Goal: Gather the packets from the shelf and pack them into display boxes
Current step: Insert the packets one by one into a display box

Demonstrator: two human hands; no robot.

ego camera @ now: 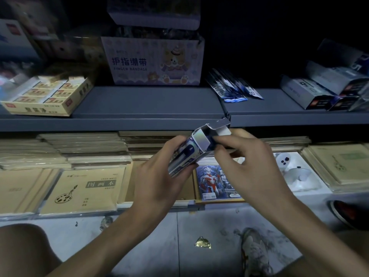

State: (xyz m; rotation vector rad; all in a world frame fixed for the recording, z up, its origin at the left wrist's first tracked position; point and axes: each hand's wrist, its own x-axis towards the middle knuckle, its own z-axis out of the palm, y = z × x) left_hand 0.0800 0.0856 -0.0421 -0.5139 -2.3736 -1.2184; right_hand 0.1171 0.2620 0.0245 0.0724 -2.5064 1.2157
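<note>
Head view, dim light.

Box (196,148): small and oblong, at frame centre, held in the air in front of the shelf (149,102) edge and tilted with its open end toward the upper right. White card with dark blue print on the broad face and a shiny rainbow-foil strip along 1 narrow side. The top flap stands open and plain grey inside. Contents not readable.

Left hand (159,176): wrapped round the lower half of the box, thumb on the printed face, fingers curled beneath.

Right hand (245,162): thumb and forefinger pinch the box at its open mouth, other fingers loosely curled.

Packets (233,86): a fanned bunch, dark blue and white, leaning on the shelf at upper right, well apart from both hands.

Also on the shelf: bandage carton (157,60) at upper centre, eraser tray (48,94) at upper left.

Below the shelf: sketchbooks (83,188) at lower left, picture book (215,182) just under the hands, white soft toy (291,166) at right.

Floor (151,236): 1 gold wrapper (202,241), bottom centre.
</note>
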